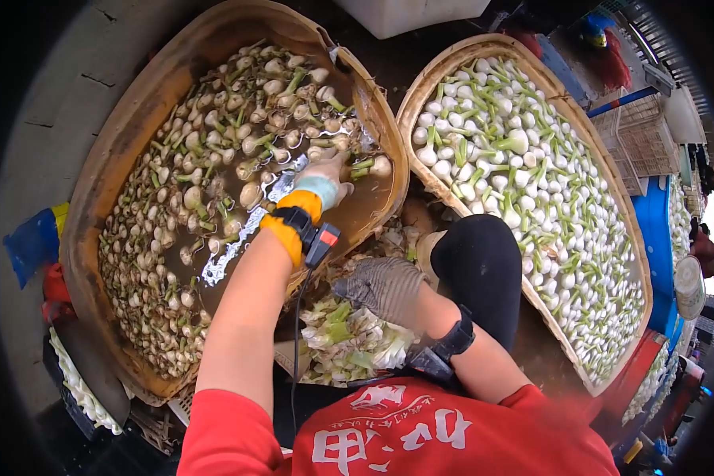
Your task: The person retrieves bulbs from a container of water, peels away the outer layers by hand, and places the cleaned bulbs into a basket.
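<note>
My left hand [325, 176], in a pale glove with an orange cuff, reaches over the brown water of the left tub [127, 103]. Its fingers are apart, close to a garlic bulb [381, 166] with a short green stem. More unpeeled, root-bearing garlic bulbs [190, 198] float around it. My right hand [381, 289], in a dirty grey knitted glove, is curled closed above a heap of stripped garlic skins and leaves [349, 337]. What its fingers hold, if anything, is hidden.
To the right stands a second tub [559, 345] full of clean white garlic bulbs [523, 174] with green stems. My knee [480, 258] is between the tubs. Crates [639, 135], a blue barrel [657, 238] and a white container [411, 12] stand farther off.
</note>
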The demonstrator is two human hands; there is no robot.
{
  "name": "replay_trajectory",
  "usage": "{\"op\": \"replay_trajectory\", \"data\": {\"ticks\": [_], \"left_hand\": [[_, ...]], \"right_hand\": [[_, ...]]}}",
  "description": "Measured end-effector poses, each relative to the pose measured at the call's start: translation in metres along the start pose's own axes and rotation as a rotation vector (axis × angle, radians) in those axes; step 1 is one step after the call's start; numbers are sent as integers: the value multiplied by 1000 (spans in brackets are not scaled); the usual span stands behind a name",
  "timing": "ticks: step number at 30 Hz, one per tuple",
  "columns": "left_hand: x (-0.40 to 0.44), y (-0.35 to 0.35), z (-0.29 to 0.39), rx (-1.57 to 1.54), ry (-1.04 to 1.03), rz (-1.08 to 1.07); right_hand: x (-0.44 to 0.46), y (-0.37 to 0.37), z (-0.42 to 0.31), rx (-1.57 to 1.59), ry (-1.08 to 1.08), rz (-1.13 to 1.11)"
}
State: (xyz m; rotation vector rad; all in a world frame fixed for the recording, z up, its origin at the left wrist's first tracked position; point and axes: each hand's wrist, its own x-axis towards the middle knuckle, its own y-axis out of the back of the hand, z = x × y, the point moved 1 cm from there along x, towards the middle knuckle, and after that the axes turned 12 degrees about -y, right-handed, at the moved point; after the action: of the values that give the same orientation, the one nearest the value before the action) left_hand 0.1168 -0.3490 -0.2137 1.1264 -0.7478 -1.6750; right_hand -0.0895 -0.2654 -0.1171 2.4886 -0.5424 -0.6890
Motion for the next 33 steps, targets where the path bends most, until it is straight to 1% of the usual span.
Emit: {"op": "replay_trajectory", "data": {"ticks": [1, 2, 3, 5, 6, 8, 10, 12, 13, 14, 15, 16, 17, 18, 19, 20, 21, 22, 24, 25, 26, 28, 29, 30, 31, 32, 33], "left_hand": [[16, -15, -7, 19, 5, -14], [32, -27, -13, 39, 8, -28], [45, -41, -22, 31, 1, -35], [58, -65, -41, -295, 139, -211], [29, -48, -28, -470, 68, -100], [-6, -64, -39, -1484, -3, -38], [-53, -55, -28, -2013, 49, -1], [-115, -14, 14, -2248, -73, -73], [-139, -1, 40, -2243, 9, 147], [-161, 7, 65, -2223, 92, 368], [-180, 10, 79, -2224, 58, 462], [-196, 12, 90, -2204, 44, 507], [-211, 9, 98, -2272, 31, 546], [-221, 7, 106, -2340, 11, 585], [-229, 6, 113, -2341, 3, 599], [-235, 7, 122, -2378, 56, 646], [-241, 8, 128, -2415, 109, 690], [-247, 4, 128, -2417, 96, 695], [-256, -3, 130, -2428, 23, 618], [-261, -3, 132, -2395, 101, 679], [-265, -1, 136, -2397, 89, 683], [-273, 14, 149, -2114, 211, 745], [-279, 16, 152, -2052, 218, 725], [-283, 11, 150, -2055, 209, 730], [-287, 2, 144, -1963, 253, 744], [-294, -3, 139, -1869, 295, 758], [-303, 4, 140, -1852, 195, 731]], "right_hand": [[0, -8, 7, -66, 84, 148], [2, -6, 8, -68, 73, 147], [3, -5, 9, -54, 9, 149], [4, -9, 15, -51, -100, 159], [4, -12, 18, -47, -108, 158], [5, -16, 21, 128, -25, 453], [8, -15, 24, 172, -24, 494], [3, -4, 16, 90, 81, 666], [1, 3, 8, 137, 150, 713], [-1, 3, 4, 143, 163, 701], [-3, 4, 0, 72, 178, 706], [-6, 4, -5, -1, 191, 712], [-12, 6, -15, -9, 260, 702], [-18, 5, -24, -14, 273, 697], [-25, 3, -33, -46, 245, 640], [-29, 0, -40, -81, 217, 586], [-33, -3, -46, -132, 257, 591], [-37, -4, -51, -140, 265, 592], [-46, -4, -62, -351, 320, 584], [-45, -9, -61, -362, 369, 622], [-49, -10, -65, -369, 375, 623], [-55, -11, -74, -433, 359, 492], [-57, -11, -79, -439, 364, 492], [-57, -11, -83, -422, 286, 400], [-58, -12, -86, -402, 207, 310], [-60, -12, -87, -407, 213, 312], [-60, -12, -88, -267, 220, 259]]}}
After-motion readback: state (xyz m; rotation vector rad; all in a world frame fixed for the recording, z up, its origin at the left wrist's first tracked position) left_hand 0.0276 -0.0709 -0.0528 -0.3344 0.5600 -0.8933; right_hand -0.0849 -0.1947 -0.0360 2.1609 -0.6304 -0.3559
